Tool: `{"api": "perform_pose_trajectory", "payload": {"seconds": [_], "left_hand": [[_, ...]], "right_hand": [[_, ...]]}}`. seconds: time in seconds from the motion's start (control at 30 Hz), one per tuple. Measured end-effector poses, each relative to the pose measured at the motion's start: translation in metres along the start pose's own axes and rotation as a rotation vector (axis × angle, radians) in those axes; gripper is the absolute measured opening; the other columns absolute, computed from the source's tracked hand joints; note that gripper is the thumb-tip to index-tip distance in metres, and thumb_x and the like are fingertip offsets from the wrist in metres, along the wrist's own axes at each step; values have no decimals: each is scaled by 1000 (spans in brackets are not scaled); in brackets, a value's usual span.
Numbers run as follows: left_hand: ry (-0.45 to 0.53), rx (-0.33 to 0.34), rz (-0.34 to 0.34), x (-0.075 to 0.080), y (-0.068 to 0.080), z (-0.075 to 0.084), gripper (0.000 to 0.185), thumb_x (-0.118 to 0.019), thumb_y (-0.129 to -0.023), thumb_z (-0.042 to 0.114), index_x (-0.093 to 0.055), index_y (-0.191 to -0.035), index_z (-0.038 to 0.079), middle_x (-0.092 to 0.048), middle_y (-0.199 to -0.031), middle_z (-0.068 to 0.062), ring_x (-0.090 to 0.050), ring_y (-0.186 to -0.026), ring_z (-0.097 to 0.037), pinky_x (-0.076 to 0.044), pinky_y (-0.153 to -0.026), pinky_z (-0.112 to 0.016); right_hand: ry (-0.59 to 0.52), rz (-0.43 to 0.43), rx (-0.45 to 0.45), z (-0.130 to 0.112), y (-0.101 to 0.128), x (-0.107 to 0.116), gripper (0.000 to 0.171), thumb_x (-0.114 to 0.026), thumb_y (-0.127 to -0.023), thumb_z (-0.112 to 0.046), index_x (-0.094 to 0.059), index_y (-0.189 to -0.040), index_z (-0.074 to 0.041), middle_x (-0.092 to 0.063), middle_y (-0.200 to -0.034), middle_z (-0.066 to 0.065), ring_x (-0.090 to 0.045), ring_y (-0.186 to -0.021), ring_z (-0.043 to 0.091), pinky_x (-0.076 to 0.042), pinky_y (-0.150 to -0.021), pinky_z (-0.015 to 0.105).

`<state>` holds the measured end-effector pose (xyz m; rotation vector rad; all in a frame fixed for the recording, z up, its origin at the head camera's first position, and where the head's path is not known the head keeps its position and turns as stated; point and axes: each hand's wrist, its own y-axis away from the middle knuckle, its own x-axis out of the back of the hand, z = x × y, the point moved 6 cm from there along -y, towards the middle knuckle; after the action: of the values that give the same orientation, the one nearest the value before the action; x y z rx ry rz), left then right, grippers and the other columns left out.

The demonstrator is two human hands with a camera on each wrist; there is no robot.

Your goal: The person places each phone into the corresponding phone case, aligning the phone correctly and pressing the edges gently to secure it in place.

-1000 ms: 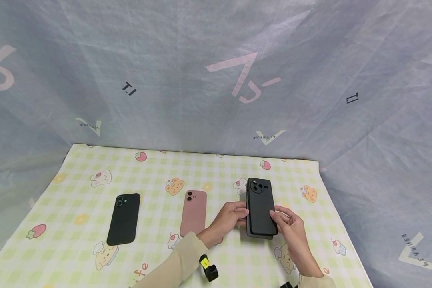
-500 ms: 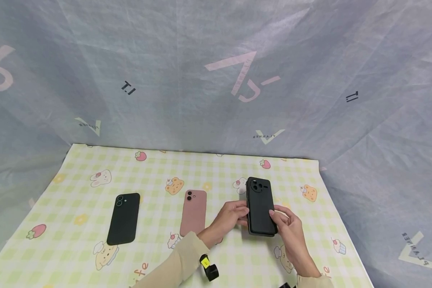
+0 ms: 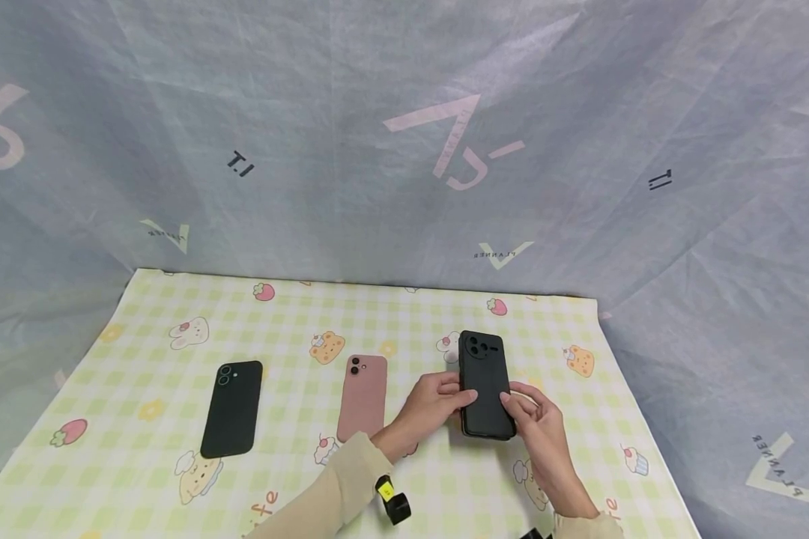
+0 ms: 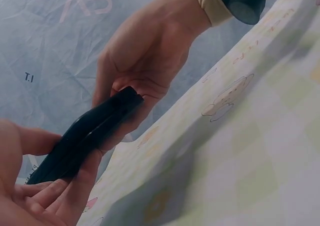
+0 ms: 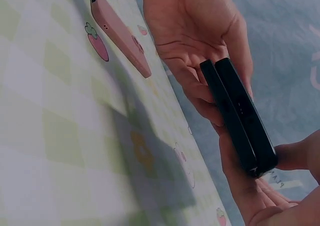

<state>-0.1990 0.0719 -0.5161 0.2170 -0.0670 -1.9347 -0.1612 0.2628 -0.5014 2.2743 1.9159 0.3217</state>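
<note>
In the head view, a black phone [image 3: 488, 393] with a round camera ring is tilted above the cloth at right, its back facing up. A second dark, thin slab [image 5: 225, 118] lies flat against its underside, as the right wrist view shows; whether it is a case or another phone I cannot tell. My left hand [image 3: 431, 408] grips the left edge of the pair, thumb on top and fingers beneath. My right hand [image 3: 542, 430] pinches the right edge, its thumb on the black back. The fingers under the slabs are mostly hidden in the head view.
A pink phone [image 3: 364, 397] lies left of the pair, partly behind my left forearm. Further left lies another black phone [image 3: 232, 410]. All rest on a green checked tablecloth [image 3: 290, 322] with cartoon prints. A grey-blue fabric backdrop [image 3: 350, 187] rises behind the table.
The lower slab has come into line under the black phone; it stuck out at the left and bottom before. My left thumb has moved onto the phone's back. The pair has shifted slightly left.
</note>
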Motion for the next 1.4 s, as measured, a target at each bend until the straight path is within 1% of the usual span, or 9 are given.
{"api": "perform_pose_trajectory", "payload": {"seconds": [0.3, 0.43, 0.5, 0.63, 0.73, 0.97, 1.13, 1.27, 1.4], "left_hand": [[11, 4, 12, 2, 3, 3, 43, -79, -100, 19, -69, -139, 3, -77, -124, -11, -75, -116, -24, -63, -93, -34], [10, -1, 19, 2, 2, 3, 43, -79, -100, 19, -69, -139, 3, -78, -123, -11, -75, -116, -24, -63, -93, -35], [11, -3, 21, 2, 2, 4, 43, -79, -100, 19, -69, -139, 2, -78, -123, -11, -75, -116, -23, -63, -93, -34], [29, -4, 15, 0, 1, 3, 44, -78, -100, 20, -68, -139, 1, -77, -124, -11, -75, -115, -23, -63, -95, -33], [34, -9, 7, -1, 1, 2, 45, -78, -101, 20, -68, -140, 1, -77, -124, -10, -75, -116, -22, -62, -95, -32], [24, -25, -6, -4, 3, 4, 40, -77, -101, 17, -69, -137, 1, -79, -119, -9, -76, -111, -20, -63, -90, -31], [-45, -33, -7, -7, 4, 7, 38, -77, -101, 17, -70, -135, 3, -79, -117, -8, -77, -109, -20, -64, -91, -35], [-138, -19, -10, -6, 5, 7, 40, -78, -101, 25, -71, -136, 6, -80, -113, -2, -76, -105, -14, -62, -90, -31], [-200, -10, -25, -5, 5, 6, 39, -77, -101, 32, -74, -133, 9, -80, -111, 3, -74, -102, -9, -60, -91, -30]], "right_hand": [[-26, -26, -2, -1, 0, -3, 52, -69, -107, -10, -49, -153, 1, -80, -104, -7, -76, -96, 6, -62, -85, 23], [-25, -28, -20, 0, -1, -2, 53, -69, -107, -13, -49, -154, 0, -80, -105, -9, -75, -100, 4, -61, -87, 21], [-26, -26, -35, 1, -1, -1, 53, -68, -108, -15, -48, -155, 1, -80, -111, -7, -74, -103, 3, -60, -89, 20], [-27, -38, -76, 4, -2, -1, 56, -66, -110, -24, -48, -155, 4, -75, -129, 1, -73, -107, 3, -59, -92, 20], [-30, -52, -103, 6, -3, -1, 57, -66, -110, -29, -51, -152, 6, -71, -136, 4, -72, -107, 6, -58, -93, 21], [-75, -73, -126, 10, -5, 1, 51, -66, -109, -26, -56, -147, 7, -74, -127, 1, -73, -107, 11, -59, -93, 25], [-90, -79, -127, 11, -7, 4, 46, -66, -109, -21, -57, -144, 8, -75, -119, 1, -74, -103, 13, -60, -91, 26], [-89, -84, -140, 12, -9, 6, 43, -65, -109, -19, -58, -141, 8, -75, -115, 0, -73, -101, 13, -59, -90, 26], [-90, -87, -160, 13, -10, 9, 43, -66, -109, -21, -58, -141, 7, -76, -113, -2, -73, -100, 12, -59, -89, 25]]}}
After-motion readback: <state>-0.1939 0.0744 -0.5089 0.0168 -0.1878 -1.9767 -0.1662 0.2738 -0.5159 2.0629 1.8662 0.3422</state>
